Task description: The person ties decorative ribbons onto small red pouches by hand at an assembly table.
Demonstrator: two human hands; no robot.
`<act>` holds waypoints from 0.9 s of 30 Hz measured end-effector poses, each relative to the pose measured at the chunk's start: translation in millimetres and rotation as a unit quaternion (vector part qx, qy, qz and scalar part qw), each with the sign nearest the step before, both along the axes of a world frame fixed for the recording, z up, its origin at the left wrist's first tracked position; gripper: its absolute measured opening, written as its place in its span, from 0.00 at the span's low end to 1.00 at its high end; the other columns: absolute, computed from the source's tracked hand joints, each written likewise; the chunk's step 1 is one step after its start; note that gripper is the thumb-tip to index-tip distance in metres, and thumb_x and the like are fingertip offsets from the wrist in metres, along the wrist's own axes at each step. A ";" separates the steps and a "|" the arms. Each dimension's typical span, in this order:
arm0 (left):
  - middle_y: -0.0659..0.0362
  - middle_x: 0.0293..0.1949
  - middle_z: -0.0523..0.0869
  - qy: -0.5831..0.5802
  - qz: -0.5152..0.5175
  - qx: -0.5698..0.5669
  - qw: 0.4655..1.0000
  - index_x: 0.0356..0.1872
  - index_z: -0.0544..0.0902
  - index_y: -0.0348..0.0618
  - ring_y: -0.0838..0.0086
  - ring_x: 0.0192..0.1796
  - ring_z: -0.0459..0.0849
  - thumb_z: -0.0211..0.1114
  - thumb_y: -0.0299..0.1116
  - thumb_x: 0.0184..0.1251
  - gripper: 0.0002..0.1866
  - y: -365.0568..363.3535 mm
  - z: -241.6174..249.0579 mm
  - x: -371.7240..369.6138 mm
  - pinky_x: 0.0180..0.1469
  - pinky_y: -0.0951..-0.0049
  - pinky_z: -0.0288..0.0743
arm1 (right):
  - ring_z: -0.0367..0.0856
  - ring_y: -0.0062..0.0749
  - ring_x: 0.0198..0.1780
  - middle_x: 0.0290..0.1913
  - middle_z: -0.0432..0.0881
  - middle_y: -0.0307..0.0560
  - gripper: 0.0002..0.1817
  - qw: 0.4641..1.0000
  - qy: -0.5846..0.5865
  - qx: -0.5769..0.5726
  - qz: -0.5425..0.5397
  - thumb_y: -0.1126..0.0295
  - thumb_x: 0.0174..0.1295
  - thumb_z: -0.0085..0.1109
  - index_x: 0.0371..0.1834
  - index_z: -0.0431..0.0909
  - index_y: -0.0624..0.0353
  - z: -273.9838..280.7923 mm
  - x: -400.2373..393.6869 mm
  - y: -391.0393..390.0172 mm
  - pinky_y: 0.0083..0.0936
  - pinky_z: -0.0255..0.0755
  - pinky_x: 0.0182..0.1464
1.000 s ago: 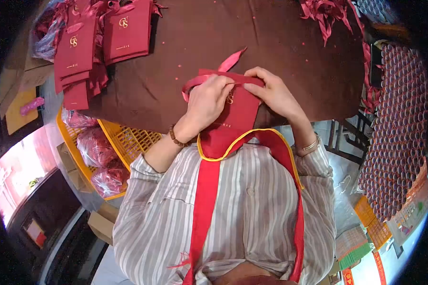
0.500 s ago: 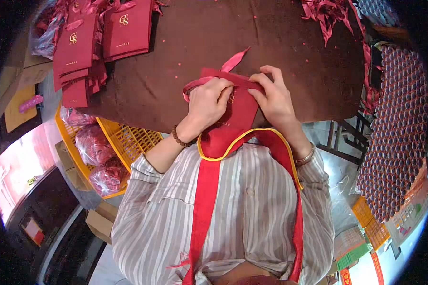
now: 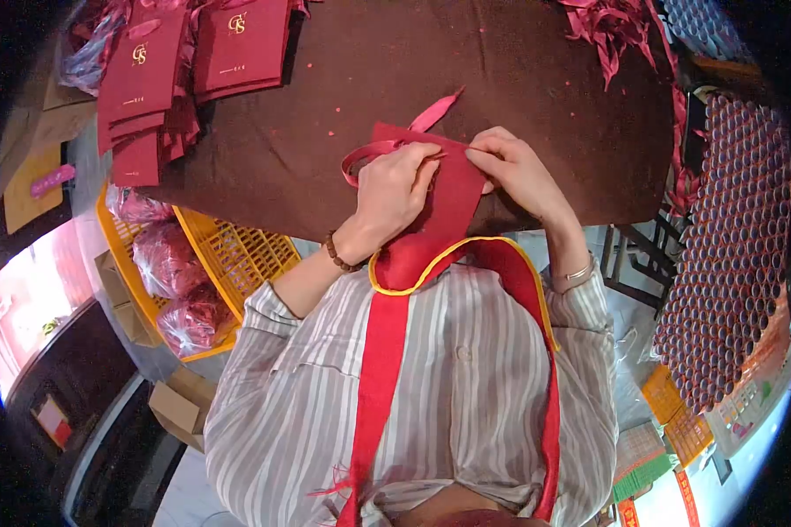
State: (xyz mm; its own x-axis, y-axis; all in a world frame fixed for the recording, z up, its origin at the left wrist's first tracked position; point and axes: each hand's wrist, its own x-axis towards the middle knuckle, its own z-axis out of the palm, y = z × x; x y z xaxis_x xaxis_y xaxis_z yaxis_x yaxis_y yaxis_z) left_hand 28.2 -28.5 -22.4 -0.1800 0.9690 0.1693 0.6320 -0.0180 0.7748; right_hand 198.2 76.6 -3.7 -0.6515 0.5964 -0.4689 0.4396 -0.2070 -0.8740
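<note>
In the middle, at the table's near edge, is a flat dark-red paper gift bag (image 3: pixel 453 198) with a pink-red ribbon (image 3: pixel 437 111) at its top. My left hand (image 3: pixel 394 189), a bead bracelet at its wrist, is closed in a pinch at the bag's upper edge, where a ribbon loop curls out to the left. Thumb and fingers of my right hand (image 3: pixel 520 176) pinch the bag's upper right corner. The fingertips hide exactly what part each hand grips. The bag's lower end meets the yellow-edged red apron (image 3: pixel 395 268).
Stacks of similar bags with gold lettering (image 3: pixel 141 83) lie at the table's far left. Loose ribbons (image 3: pixel 608 35) lie at the far right. A yellow crate (image 3: pixel 237 255) with plastic-wrapped bundles stands below left. Rows of small round items (image 3: pixel 734 237) stand at the right.
My right hand has shifted slightly right along the bag's upper edge, its raised fingers now folded down. Gold lettering seen beside my left hand no longer shows.
</note>
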 end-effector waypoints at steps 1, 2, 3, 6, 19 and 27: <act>0.51 0.33 0.84 0.000 0.002 0.000 1.000 0.36 0.81 0.39 0.60 0.35 0.84 0.63 0.28 0.59 0.06 0.6 0.8 0.4 0.37 0.68 0.76 | 0.74 0.21 0.42 0.46 0.69 0.38 0.12 0.999 0.010 -0.036 -0.007 0.66 0.65 0.52 0.38 0.78 0.67 0.7 -0.5 1.4 0.16 0.73 0.36; 0.51 0.33 0.84 -0.004 0.003 -0.006 1.000 0.36 0.81 0.40 0.61 0.35 0.84 0.63 0.28 0.59 0.06 1.6 1.3 0.5 0.37 0.68 0.76 | 0.75 0.22 0.42 0.47 0.69 0.38 0.13 0.997 0.019 -0.072 -0.014 0.66 0.65 0.51 0.39 0.78 0.66 0.9 -1.0 2.6 0.17 0.73 0.36; 0.51 0.32 0.84 -0.008 0.002 -0.013 1.000 0.36 0.81 0.40 0.61 0.35 0.84 0.63 0.29 0.59 0.06 2.1 1.9 0.3 0.37 0.68 0.76 | 0.75 0.22 0.42 0.47 0.69 0.38 0.13 0.997 0.020 -0.073 -0.012 0.66 0.65 0.51 0.39 0.78 0.66 0.2 -1.0 3.2 0.17 0.73 0.36; 0.52 0.30 0.83 0.034 -0.007 0.011 0.999 0.35 0.81 0.40 0.61 0.33 0.83 0.64 0.29 0.57 0.06 5.0 3.1 0.4 0.35 0.67 0.75 | 0.74 0.21 0.43 0.46 0.70 0.37 0.13 0.992 0.032 -0.122 -0.026 0.65 0.66 0.50 0.41 0.78 0.65 0.3 -0.3 4.9 0.18 0.74 0.37; 0.55 0.23 0.78 0.132 -0.030 0.102 0.985 0.24 0.75 0.42 0.61 0.26 0.78 0.62 0.29 0.54 0.05 14.7 10.7 7.5 0.29 0.63 0.69 | 0.74 0.20 0.44 0.46 0.71 0.36 0.12 0.995 0.042 -0.085 -0.006 0.67 0.65 0.51 0.42 0.77 0.66 8.6 0.9 -0.1 0.18 0.73 0.40; 0.54 0.22 0.78 0.153 -0.040 0.084 0.984 0.23 0.73 0.41 0.60 0.26 0.78 0.61 0.28 0.53 0.06 15.5 18.1 11.5 0.29 0.63 0.69 | 0.73 0.17 0.40 0.42 0.73 0.36 0.10 0.998 0.038 -0.056 -0.007 0.70 0.62 0.54 0.41 0.77 0.66 9.5 3.5 -4.8 0.15 0.70 0.40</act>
State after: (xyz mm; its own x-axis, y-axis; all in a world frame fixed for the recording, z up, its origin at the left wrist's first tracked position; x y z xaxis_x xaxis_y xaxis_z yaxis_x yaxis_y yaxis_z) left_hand 39.7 -13.1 -4.3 -0.0196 0.9317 0.3627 0.8266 -0.1890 0.5301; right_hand 201.7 71.8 5.8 -0.6788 0.5530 -0.4831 0.3696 -0.3111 -0.8756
